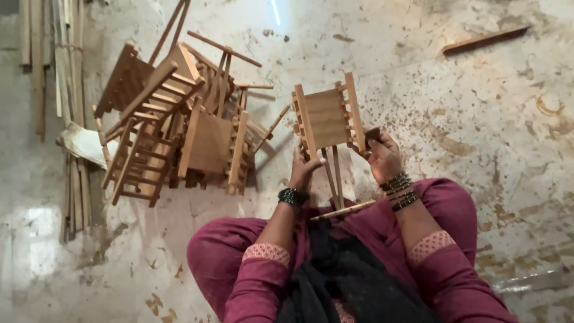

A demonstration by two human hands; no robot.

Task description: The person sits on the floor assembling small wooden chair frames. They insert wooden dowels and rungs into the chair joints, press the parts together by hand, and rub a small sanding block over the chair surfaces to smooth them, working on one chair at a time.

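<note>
The left hand [304, 169] clasped the small wooden chair frame [327, 118] at its lower left post, fingers closed. The right hand [382, 157] pinched a small dark block [372, 135] against the frame's right post. A loose stick [342, 210] lay across the lap below both grips; it looked liable to roll off if the knees shifted.

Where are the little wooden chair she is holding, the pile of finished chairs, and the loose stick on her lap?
Small wooden chair [326, 119], head view, on its flat panel.
Pile of chairs [206, 143], head view, on one chair's seat panel.
Loose stick [344, 210], head view, mid-length.
</note>
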